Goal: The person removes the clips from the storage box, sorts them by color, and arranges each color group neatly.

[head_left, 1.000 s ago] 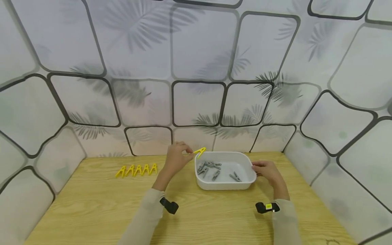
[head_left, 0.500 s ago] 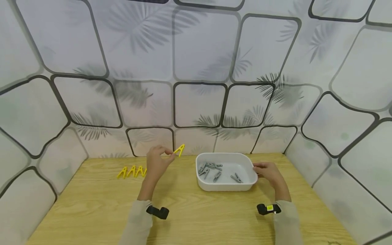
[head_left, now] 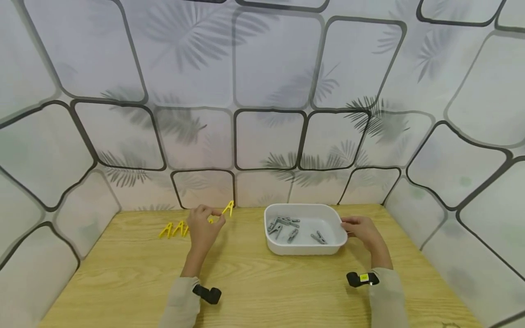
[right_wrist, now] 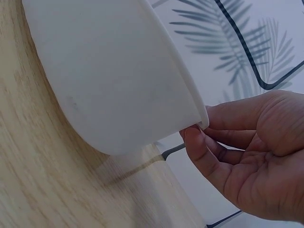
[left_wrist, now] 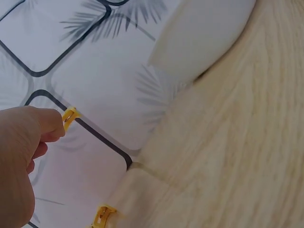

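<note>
My left hand (head_left: pixel 203 228) pinches a yellow clothespin (head_left: pixel 229 208) between thumb and fingers, above the back of the table. In the left wrist view the clothespin (left_wrist: pixel 70 117) pokes out past the fingertips. Behind and beside that hand a row of yellow clothespins (head_left: pixel 166 230) stands on the table, partly hidden by it. To the right is a white plastic basin (head_left: pixel 305 250) with several grey clothespins (head_left: pixel 293 235) lying in it. At its right end my right hand (head_left: pixel 364 233) holds the rim, thumb and fingers pinching the lip (right_wrist: pixel 205 124) in the right wrist view.
The wooden table (head_left: pixel 254 287) is bounded at the back and sides by a patterned wall covering (head_left: pixel 268 141). Each wrist carries a black camera strap (head_left: pixel 208 294). Between the row and the basin runs a stretch of bare wood.
My left hand has moved left from the basin's left edge, carrying the yellow clothespin, and now overlaps part of the row. The right hand stays on the basin rim.
</note>
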A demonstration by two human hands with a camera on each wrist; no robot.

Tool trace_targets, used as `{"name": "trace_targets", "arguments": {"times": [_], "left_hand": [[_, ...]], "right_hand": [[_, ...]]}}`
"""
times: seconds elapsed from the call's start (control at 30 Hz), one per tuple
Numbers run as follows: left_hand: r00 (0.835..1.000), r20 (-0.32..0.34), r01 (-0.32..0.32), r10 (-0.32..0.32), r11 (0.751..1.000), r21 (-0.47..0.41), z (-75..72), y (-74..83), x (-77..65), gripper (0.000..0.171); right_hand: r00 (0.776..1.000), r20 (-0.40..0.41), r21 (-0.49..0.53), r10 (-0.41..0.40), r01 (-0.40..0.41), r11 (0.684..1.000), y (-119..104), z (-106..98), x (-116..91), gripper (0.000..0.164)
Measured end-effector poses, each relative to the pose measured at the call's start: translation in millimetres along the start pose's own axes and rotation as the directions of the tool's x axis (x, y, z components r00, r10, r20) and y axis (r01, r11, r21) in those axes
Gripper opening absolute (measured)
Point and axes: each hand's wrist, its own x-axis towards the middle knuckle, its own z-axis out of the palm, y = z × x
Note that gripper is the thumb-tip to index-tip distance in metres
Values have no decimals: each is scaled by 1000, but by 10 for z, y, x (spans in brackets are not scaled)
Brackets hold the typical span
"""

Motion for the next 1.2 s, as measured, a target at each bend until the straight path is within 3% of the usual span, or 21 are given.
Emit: {"name": "trace_targets", "arguments": {"times": [0.27, 0.43, 0.67, 0.87, 1.2], "left_hand": [[998, -54, -13, 14, 1000, 23, 70, -105, -104, 10], [998, -55, -3, 6, 998, 60, 99, -148, -147, 12], [997, -10, 76, -75, 988, 138, 70, -210, -170, 14], [985, 49, 152, -164, 969, 196, 56, -279, -171, 13], [970, 114, 186, -216, 956, 226, 18, -258, -189, 11]], "right_hand": [[1000, -2, 6, -9, 9, 1000, 0, 6, -11, 39], [1000, -4, 0, -9, 9, 1000, -6, 9, -13, 39], [1000, -7, -3, -5, 5, 1000, -5, 9, -11, 40], [1000, 0, -4, -4, 4, 1000, -8, 7, -9, 40], [1000, 0, -6, -1, 1, 1000, -3, 1, 3, 40]]}}
